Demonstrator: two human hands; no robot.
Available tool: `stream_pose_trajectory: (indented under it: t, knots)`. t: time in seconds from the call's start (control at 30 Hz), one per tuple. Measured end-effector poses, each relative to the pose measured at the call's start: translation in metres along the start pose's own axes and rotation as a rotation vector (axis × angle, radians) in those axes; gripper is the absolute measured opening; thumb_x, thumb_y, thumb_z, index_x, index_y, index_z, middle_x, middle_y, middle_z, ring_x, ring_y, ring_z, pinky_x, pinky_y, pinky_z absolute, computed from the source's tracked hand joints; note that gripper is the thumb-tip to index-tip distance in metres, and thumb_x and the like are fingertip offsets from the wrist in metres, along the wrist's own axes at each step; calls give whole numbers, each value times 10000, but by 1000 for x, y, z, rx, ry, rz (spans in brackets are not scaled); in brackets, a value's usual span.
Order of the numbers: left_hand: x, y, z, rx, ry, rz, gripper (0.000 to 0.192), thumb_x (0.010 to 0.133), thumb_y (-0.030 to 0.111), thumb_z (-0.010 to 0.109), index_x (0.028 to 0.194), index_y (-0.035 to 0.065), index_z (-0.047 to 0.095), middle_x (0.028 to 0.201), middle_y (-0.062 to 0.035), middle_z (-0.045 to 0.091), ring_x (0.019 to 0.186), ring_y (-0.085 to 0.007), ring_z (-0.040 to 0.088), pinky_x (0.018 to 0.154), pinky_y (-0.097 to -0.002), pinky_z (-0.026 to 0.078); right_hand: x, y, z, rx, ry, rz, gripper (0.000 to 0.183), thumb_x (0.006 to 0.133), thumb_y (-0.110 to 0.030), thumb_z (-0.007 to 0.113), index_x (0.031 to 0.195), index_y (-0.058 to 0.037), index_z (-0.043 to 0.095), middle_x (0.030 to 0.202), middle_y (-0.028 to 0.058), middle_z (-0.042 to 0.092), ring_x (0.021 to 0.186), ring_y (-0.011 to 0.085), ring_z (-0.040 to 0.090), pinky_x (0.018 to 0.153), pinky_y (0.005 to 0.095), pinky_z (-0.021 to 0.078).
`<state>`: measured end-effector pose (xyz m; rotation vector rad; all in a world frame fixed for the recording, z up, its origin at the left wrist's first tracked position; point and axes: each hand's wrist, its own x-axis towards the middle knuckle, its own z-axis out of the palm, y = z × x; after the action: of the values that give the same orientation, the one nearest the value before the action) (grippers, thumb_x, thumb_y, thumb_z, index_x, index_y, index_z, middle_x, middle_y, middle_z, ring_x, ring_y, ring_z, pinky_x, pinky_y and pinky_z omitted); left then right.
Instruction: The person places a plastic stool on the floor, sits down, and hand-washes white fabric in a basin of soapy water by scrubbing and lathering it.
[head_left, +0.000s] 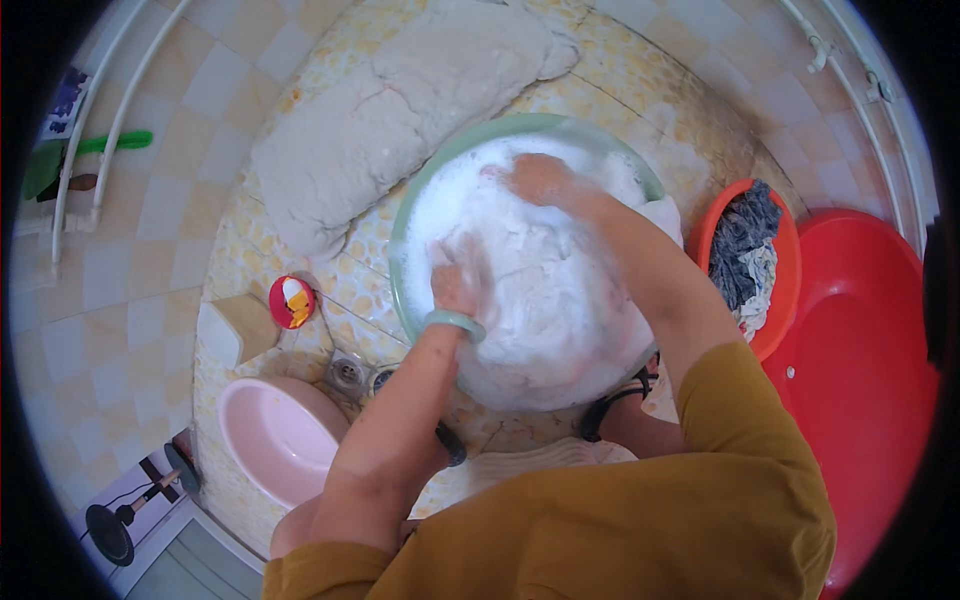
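Note:
Before me stands a large green basin (403, 247) with white cloth (544, 289) in thick soap foam (431, 199). My left hand (455, 281), a pale green bangle (455, 325) on its wrist, rests at the left side of the cloth, its fingers blurred and coated in suds. Farther back, near the far rim, my right hand (538, 180) is curled and low in the foam. Suds and motion blur hide whether either hand grips the fabric. A fold of cloth hangs over the basin's right rim.
Behind the basin, a long greyish-white wet bundle (405, 120) lies on the tiled floor (367, 289). An orange basin (785, 300) with clothes and a red tub (855, 375) stand right. Left are a pink basin (281, 435), a small red bowl (279, 304) and a floor drain (346, 370).

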<state>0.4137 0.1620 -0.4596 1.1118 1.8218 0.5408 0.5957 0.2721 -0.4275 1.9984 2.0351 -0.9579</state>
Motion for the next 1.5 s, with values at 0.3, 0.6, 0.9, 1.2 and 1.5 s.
stream_pose_trajectory:
  t: [0.3, 0.6, 0.9, 1.2, 1.5]
  knots:
    - [35, 41, -1, -992, -415, -456, 554, 950, 436, 285, 1319, 48, 428, 1221, -134, 534, 1086, -282, 547, 871, -403, 471, 3, -32, 21, 189, -59, -86, 526, 838, -385, 544, 1130, 52, 556, 1157, 265, 557, 1088, 414, 518, 944, 440, 400]
    - [28, 18, -16, 337, -313, 670, 460, 912, 257, 405, 1308, 24, 422, 1343, -233, 398, 1272, -366, 334, 1082, -388, 268, -135, 12, -1, 341, 376, -500, 438, 758, -91, 539, 1183, 13, 513, 1166, 241, 546, 1100, 396, 508, 946, 404, 413]
    - [38, -16, -41, 285, -297, 477, 519, 953, 431, 304, 1317, 98, 465, 1348, -255, 396, 1247, -371, 388, 1060, -429, 278, -205, 32, -9, 286, 282, -566, 458, 731, 23, 545, 1188, 8, 517, 1185, 218, 542, 1138, 368, 508, 974, 385, 414]
    - [70, 47, 5, -119, -714, -281, 764, 869, 616, 404, 1352, 25, 408, 1306, -166, 479, 1191, -267, 462, 1004, -344, 348, -235, 56, -22, 297, 204, -490, 406, 749, 34, 577, 1151, -15, 552, 1191, 202, 544, 1156, 349, 505, 980, 385, 412]
    - [103, 16, 33, 499, -910, 900, 521, 920, 416, 417, 1318, 82, 455, 1189, -181, 565, 1097, -356, 525, 953, -391, 408, -234, 71, -33, 188, 266, -360, 414, 829, -107, 602, 1225, -30, 506, 1289, 219, 462, 1203, 340, 458, 971, 382, 410]
